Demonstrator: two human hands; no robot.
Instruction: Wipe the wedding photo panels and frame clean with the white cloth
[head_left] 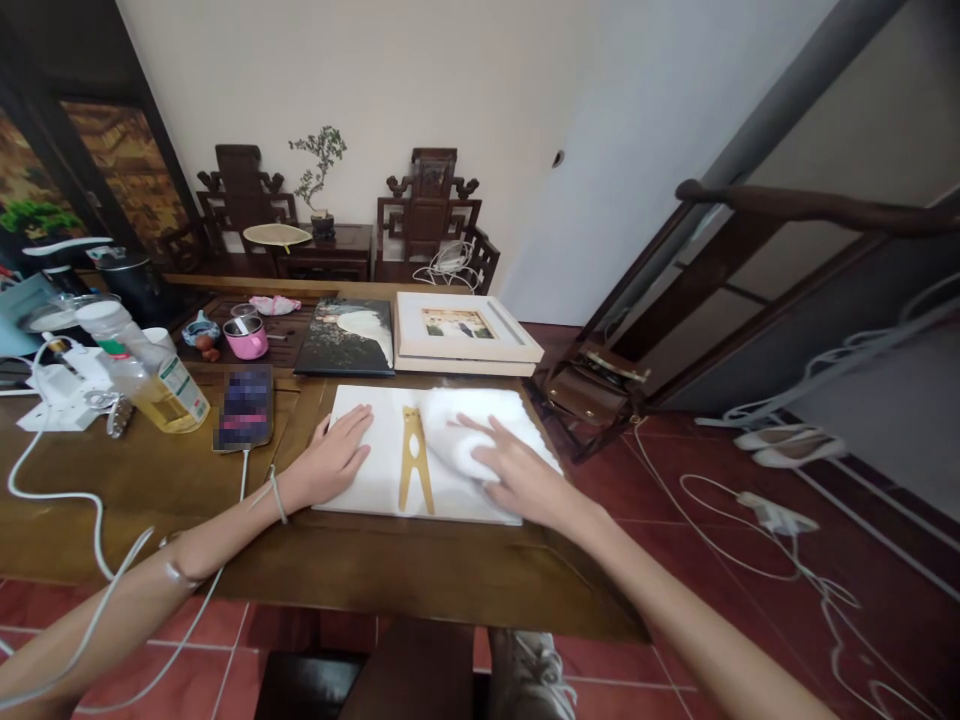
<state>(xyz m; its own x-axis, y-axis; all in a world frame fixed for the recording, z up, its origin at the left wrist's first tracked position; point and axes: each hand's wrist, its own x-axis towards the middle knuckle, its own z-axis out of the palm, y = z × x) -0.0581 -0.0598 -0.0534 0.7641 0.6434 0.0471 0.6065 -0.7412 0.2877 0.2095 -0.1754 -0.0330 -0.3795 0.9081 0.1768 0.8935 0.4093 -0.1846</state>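
Left hand [339, 462] flat, right hand [519, 468] on cloth [444, 425], perhaps

bare forearms [697, 612], thin pale bracelet [279, 496]

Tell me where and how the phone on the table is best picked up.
Grip the phone by its long edges, probably from above: it lies flat, screen up, and a white cable leaves its near end, best left clear. The left hand is nearer.

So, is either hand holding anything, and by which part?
The left hand lies flat on the white panel, holding nothing. The right hand is on a white bundle, too blurred to tell whether or where it grips.
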